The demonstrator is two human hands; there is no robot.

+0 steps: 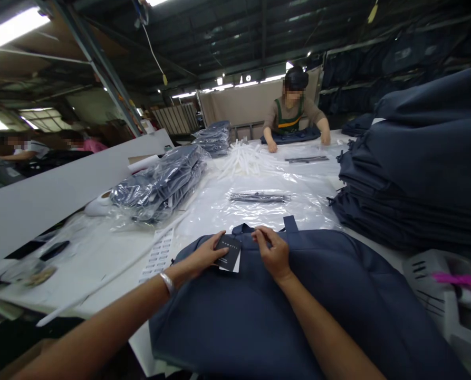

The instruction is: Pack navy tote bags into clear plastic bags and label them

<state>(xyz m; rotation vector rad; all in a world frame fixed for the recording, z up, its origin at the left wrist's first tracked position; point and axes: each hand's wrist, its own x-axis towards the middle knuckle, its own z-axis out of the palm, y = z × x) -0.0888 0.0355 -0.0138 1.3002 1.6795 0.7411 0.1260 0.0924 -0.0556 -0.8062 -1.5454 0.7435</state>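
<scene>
A dark blue garment [298,311] lies spread on the white table [101,253] in front of me. My left hand [205,256] rests on its upper edge, fingers closed on a small dark hang tag [228,252] with a white card behind it. My right hand [272,253] sits just right of the tag, fingers curled and pinching the cloth at the waistband. A silver bracelet [167,283] circles my left wrist.
Clear plastic bags [259,203] lie beyond the garment. Bagged dark garments [160,184] are piled at the left, and a tall stack of folded dark garments [417,174] at the right. A white basket [444,295] stands at the right. A person [292,113] works at the far end.
</scene>
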